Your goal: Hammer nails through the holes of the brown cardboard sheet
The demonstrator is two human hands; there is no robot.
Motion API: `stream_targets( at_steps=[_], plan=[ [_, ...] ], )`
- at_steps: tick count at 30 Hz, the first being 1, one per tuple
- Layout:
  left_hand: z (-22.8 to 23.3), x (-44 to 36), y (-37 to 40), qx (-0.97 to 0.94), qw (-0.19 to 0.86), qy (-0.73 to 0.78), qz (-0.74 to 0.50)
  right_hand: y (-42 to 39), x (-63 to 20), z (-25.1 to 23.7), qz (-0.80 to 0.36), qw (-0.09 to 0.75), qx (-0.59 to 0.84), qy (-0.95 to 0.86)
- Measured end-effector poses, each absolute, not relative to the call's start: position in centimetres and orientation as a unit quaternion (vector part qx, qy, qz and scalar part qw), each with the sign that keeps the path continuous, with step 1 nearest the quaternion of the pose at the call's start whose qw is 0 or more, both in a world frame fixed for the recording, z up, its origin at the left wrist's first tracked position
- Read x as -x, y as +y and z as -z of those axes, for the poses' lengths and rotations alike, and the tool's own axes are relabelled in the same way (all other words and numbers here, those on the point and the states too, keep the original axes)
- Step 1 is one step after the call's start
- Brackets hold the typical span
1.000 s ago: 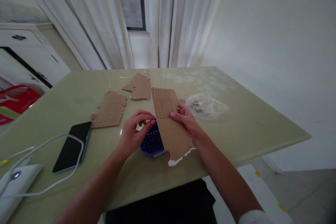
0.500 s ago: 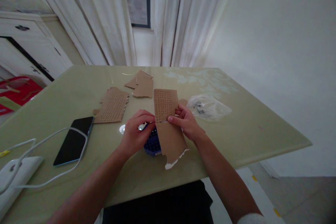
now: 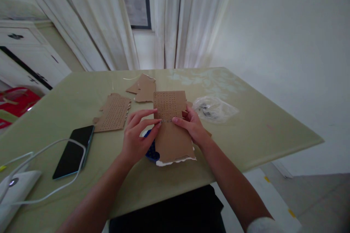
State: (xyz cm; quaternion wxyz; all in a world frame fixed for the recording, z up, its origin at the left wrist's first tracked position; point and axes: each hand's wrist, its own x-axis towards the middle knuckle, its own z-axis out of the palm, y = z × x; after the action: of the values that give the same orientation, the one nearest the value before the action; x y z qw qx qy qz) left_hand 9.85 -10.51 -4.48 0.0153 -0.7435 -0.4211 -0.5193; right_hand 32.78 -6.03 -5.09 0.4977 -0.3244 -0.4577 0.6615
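My right hand [image 3: 193, 125] grips the right side of a torn piece of cardboard [image 3: 175, 138], thumb on top and fingers behind. Rows of small holes or dots cover the upper part of the cardboard; its lower edge is ragged and white. At the left side of the piece, my left hand [image 3: 140, 133] is closed, thumb and index finger pinched at the lowest dotted row. Whatever tiny item the pinch holds is too small to make out. Partly hidden under the cardboard and the left hand is a blue perforated container [image 3: 151, 152].
Another dotted cardboard piece [image 3: 113, 113] lies to the left, with plain cardboard scraps [image 3: 144, 89] farther back. A clear plastic bag [image 3: 216, 110] with dark contents rests on the right. A phone [image 3: 73, 151], a white cable [image 3: 43, 153] and a white power strip [image 3: 20, 189] occupy the left.
The cardboard has turned and shifted slightly left, covering more of the blue container. My left hand has risen from beside the container to the cardboard's dotted row. The camera view has shifted slightly.
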Motion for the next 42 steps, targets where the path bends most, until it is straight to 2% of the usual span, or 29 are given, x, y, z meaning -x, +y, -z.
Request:
stream_targets(
  at_steps=[9, 16, 18, 21, 23, 25, 28, 34, 37, 39, 42],
  plan=[
    [4.4, -8.6, -10.1, 0.803, 0.070, -0.349, 0.479, -5.9, -32.5, 5.7, -0.659, 0.473, 0.328, -0.484],
    [4.7, -9.2, -10.7, 0.799, 0.031, -0.308, 0.515, -6.0, -32.3, 5.9, -0.643, 0.475, 0.325, -0.504],
    [4.6, -9.0, -10.6, 0.751, 0.017, -0.371, 0.546, -6.0, -32.3, 5.8, -0.645, 0.491, 0.328, -0.486],
    [4.3, -7.4, -9.7, 0.606, 0.005, -0.545, 0.580, -5.8, -32.5, 5.5, -0.643, 0.527, 0.327, -0.449],
    [4.4, -5.8, -8.6, 0.559, -0.026, -0.653, 0.510, -5.6, -32.6, 5.3, -0.648, 0.537, 0.324, -0.431],
    [4.9, -4.2, -7.5, 0.578, -0.059, -0.728, 0.365, -5.6, -32.7, 5.1, -0.655, 0.537, 0.320, -0.424],
    [6.0, -2.8, -6.6, 0.605, -0.064, -0.767, 0.204, -5.7, -32.7, 5.1, -0.663, 0.530, 0.311, -0.428],
    [7.5, -2.5, -6.4, 0.619, -0.066, -0.771, 0.131, -5.9, -32.5, 4.9, -0.667, 0.527, 0.309, -0.427],
    [7.3, -2.9, -6.4, 0.619, -0.056, -0.766, 0.163, -5.9, -32.6, 4.9, -0.670, 0.525, 0.303, -0.429],
    [6.8, -3.8, -6.6, 0.636, -0.069, -0.725, 0.256, -5.9, -32.7, 4.9, -0.674, 0.523, 0.294, -0.431],
    [5.8, -6.1, -7.7, 0.682, -0.131, -0.571, 0.437, -6.0, -32.9, 5.0, -0.682, 0.522, 0.278, -0.430]
  ],
)
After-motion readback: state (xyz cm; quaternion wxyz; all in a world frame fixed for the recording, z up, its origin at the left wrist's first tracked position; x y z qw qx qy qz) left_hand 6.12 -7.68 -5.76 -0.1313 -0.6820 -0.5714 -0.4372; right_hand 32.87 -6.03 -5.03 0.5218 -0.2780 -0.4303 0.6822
